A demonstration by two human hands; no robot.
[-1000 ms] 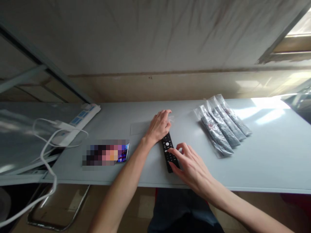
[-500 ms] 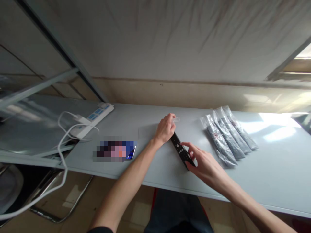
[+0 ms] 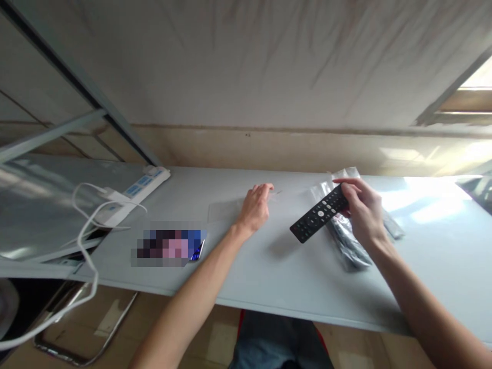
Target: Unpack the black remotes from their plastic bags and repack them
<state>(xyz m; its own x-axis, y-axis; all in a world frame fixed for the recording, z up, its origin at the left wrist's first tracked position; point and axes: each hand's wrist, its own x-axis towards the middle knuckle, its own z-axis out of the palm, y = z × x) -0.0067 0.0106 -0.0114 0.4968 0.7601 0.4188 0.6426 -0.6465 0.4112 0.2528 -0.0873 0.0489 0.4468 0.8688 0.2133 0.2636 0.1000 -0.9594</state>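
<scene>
A black remote control [image 3: 312, 221] with white and dark buttons is held by its upper end in my right hand [image 3: 363, 207]. It tilts down to the left above the table, partly in front of the bagged items. My left hand [image 3: 255, 207] is closed on a clear plastic bag [image 3: 223, 210], which lies flat on the table and sticks out on both sides of the fingers. The fingertips are partly hidden. Several dark items in clear plastic bags [image 3: 351, 251] lie side by side at the right, partly covered by my right hand.
A phone [image 3: 198, 252], mostly blurred out, lies left of my left forearm. Farther left, a white power strip [image 3: 142, 190] has a plug and a white cable [image 3: 90, 256] that hangs over the table [image 3: 246, 277] edge. A metal frame [image 3: 126, 136] rises behind it.
My right hand has lifted the remote control off the table, away from my left hand, and swung it rightward over the bagged items. My left hand has stayed on the clear bag.
</scene>
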